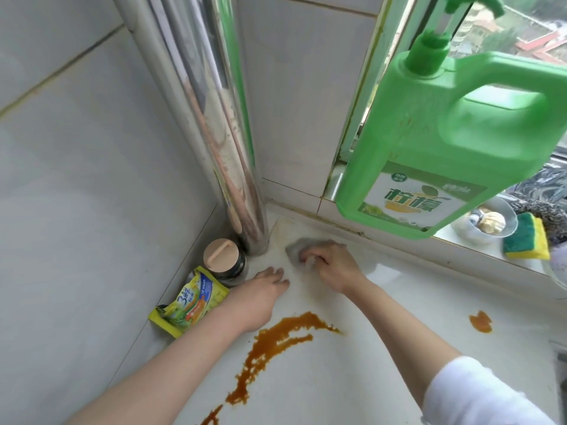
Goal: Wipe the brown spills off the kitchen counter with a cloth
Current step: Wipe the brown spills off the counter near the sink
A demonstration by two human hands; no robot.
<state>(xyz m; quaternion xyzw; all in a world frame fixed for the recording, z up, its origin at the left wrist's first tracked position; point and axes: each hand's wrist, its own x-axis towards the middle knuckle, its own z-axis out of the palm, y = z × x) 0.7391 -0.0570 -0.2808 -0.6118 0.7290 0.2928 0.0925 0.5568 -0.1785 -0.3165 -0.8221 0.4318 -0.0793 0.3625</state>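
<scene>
The right hand (329, 266) grips a grey cloth (299, 246), fingers curled round it, pressing it on the desk (383, 348) near the back wall, just right of the steel pipe (242, 185). The left hand (264, 286) lies flat and open on the desk beside the jar (225, 260) and yellow packet (190, 302). The big brown spill (276, 335) runs nearer the person, untouched; a small spill (481, 321) sits well to the right. To wipe well, I judge: draw the cloth toward the spill with firm flat pressure, gather inward rather than smear, and fold to a clean face.
</scene>
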